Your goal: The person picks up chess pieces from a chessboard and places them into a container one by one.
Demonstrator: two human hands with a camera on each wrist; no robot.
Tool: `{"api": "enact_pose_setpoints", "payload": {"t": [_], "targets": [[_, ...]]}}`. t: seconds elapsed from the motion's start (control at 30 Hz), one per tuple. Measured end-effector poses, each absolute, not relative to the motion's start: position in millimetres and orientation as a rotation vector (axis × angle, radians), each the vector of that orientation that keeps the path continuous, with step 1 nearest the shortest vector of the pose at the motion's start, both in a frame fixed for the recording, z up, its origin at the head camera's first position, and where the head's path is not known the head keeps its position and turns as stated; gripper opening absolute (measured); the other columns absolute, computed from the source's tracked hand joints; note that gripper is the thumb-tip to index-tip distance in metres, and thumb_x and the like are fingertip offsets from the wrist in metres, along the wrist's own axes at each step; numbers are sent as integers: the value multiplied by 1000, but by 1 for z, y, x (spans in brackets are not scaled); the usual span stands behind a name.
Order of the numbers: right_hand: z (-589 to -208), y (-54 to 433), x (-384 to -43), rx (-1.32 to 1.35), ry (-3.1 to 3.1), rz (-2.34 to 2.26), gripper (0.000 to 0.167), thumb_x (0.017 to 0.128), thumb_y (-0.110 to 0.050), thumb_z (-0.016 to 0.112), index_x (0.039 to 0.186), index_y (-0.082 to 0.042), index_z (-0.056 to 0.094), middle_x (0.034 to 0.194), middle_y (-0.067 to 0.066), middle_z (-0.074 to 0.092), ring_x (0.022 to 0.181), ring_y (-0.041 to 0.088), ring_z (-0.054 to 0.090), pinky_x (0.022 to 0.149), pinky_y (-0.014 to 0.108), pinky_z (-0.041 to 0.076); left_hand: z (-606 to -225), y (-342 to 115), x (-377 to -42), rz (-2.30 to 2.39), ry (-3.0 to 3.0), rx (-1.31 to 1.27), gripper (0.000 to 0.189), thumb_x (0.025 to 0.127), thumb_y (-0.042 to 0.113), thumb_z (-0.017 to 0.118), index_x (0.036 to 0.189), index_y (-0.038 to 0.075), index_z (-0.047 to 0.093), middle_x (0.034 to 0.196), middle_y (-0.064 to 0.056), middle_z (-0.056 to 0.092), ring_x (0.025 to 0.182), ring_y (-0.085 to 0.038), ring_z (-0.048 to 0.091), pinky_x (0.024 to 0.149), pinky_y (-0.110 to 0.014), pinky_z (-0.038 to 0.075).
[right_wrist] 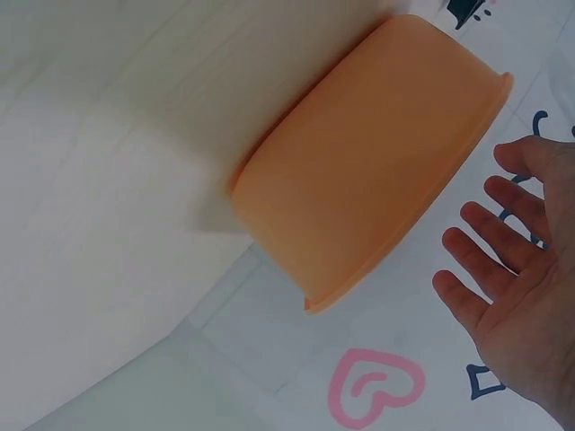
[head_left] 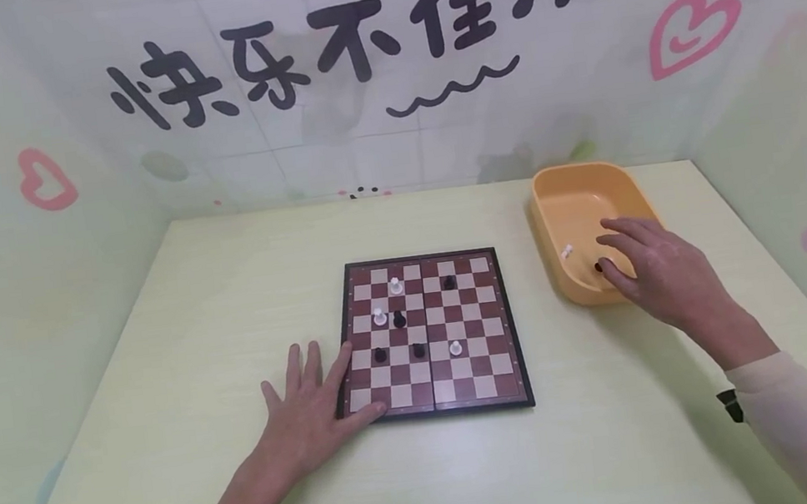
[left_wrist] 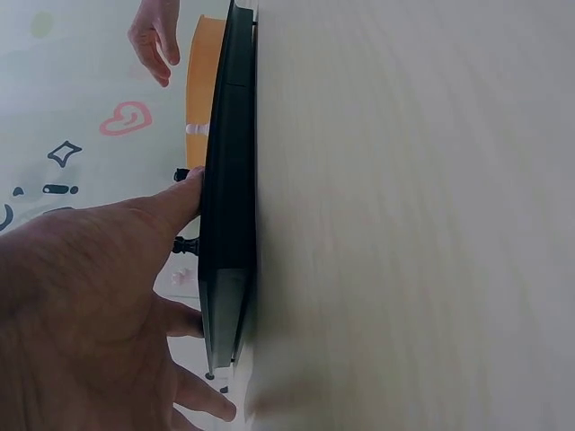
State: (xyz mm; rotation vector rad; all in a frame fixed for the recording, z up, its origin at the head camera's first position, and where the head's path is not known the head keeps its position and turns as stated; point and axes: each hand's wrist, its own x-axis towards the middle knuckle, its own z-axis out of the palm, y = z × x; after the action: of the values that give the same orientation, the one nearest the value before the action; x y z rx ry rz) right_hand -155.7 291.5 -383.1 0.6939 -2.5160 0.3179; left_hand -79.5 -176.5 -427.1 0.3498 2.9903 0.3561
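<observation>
A chessboard (head_left: 472,391) with a black rim lies on the table. On its squares stand three white pieces, among them a white pawn (head_left: 456,348), and several black ones, such as a black chess piece (head_left: 449,282). My left hand (head_left: 305,420) touches the board's near left corner, thumb on the near edge and other fingers spread. Over the near right part of the orange basin (head_left: 549,221) is my right hand (head_left: 667,274), fingers apart and nothing held. Inside the basin, a white piece (head_left: 566,251) lies left of a black piece (head_left: 598,267) beside my right thumb.
Pale table (head_left: 240,272) surrounds the board and basin. A wall with large black lettering (head_left: 346,32) rises behind, and side walls stand left and right. The basin's outer side (right_wrist: 368,162) shows in the right wrist view.
</observation>
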Motion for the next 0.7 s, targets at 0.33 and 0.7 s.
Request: {"api": "enact_pose_setpoints", "payload": {"t": [0.33,0.7], "targets": [[-380,284,-155,733,-2504,308,35,82,-8,76,114,5,71,130,21,63,119,42,58,80,58,54,-427,-176,-79,362,2985,356,100,89,80,50,161,14,32,159,-35,21,148,-53,7,98,-86,12],[-382,276,-159,770,-2491,341,32,84,-8,74,112,6,71,129,22,64,113,43,61,80,56,54,-426,-177,-81,377,2977,351,99,89,78,53,161,14,32,160,-34,21,149,-51,5,100,-85,10]]}}
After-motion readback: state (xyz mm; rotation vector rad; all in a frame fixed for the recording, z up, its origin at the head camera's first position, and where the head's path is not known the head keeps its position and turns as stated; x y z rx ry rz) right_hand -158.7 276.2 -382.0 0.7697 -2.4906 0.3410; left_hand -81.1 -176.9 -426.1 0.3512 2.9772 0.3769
